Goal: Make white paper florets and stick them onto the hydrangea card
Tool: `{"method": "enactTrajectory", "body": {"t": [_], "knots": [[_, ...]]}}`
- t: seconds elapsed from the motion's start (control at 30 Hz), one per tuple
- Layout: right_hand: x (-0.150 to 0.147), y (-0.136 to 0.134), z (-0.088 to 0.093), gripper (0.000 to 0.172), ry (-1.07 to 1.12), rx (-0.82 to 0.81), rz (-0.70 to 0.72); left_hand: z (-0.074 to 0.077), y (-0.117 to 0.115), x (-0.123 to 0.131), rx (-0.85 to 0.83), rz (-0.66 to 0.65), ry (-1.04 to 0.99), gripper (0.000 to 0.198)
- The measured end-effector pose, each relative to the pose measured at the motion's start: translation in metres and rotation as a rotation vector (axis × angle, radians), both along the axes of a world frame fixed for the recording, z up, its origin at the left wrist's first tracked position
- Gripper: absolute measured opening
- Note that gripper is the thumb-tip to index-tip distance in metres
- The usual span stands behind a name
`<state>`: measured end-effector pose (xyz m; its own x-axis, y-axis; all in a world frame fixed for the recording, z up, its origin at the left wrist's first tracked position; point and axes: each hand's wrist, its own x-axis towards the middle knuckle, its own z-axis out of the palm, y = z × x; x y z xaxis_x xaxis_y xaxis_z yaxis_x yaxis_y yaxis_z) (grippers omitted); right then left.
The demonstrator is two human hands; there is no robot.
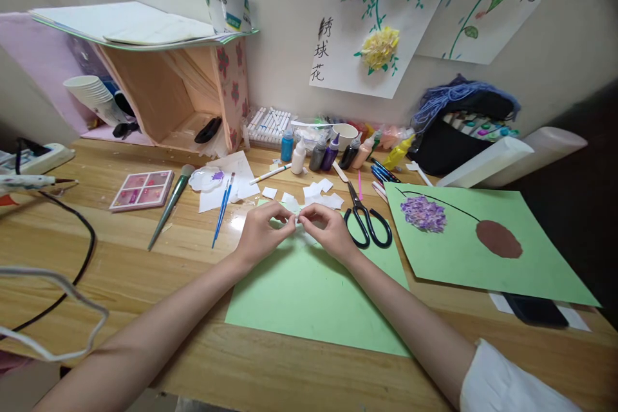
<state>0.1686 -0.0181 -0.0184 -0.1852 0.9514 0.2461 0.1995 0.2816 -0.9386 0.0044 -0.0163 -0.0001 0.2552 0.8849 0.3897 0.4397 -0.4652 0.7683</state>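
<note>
My left hand [266, 232] and my right hand [327, 232] meet fingertip to fingertip above a green sheet of paper [313, 309]. Both are closed in a pinch on a small white piece of paper [297, 219], mostly hidden by the fingers. Several cut white paper squares [318, 196] lie just beyond the hands. Black-handled scissors [369, 222] rest beside my right hand, partly on the green sheet. To the right, another green sheet [454, 264] bears a purple paper-petal flower [423, 214], a drawn stem and a brown oval [499, 239].
Paint bottles [331, 153] stand in a row at the back. Left of the hands are blue paintbrushes [223, 211], a large green-handled brush [170, 207] and a pink palette box [141, 190]. A hot glue gun [29, 181] and cables lie far left; a phone [535, 310] sits at right.
</note>
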Motion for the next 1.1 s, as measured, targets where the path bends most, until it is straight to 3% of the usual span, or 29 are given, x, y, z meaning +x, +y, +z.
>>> {"method": "enactTrajectory", "body": {"t": [0.57,0.8,1.1], "knots": [[0.0009,-0.0003,0.0008,0.009,0.013,-0.018,-0.011,0.0014,0.0017,0.0012,-0.041,0.054,-0.005,0.014],[0.0007,-0.0012,0.0019,0.009,0.013,-0.024,0.009,0.0014,-0.0017,0.0027,-0.109,-0.043,-0.048,0.014],[0.0007,-0.0003,0.0011,0.011,-0.025,0.001,-0.026,-0.0014,0.0021,0.0024,-0.159,0.054,-0.102,0.014]]}}
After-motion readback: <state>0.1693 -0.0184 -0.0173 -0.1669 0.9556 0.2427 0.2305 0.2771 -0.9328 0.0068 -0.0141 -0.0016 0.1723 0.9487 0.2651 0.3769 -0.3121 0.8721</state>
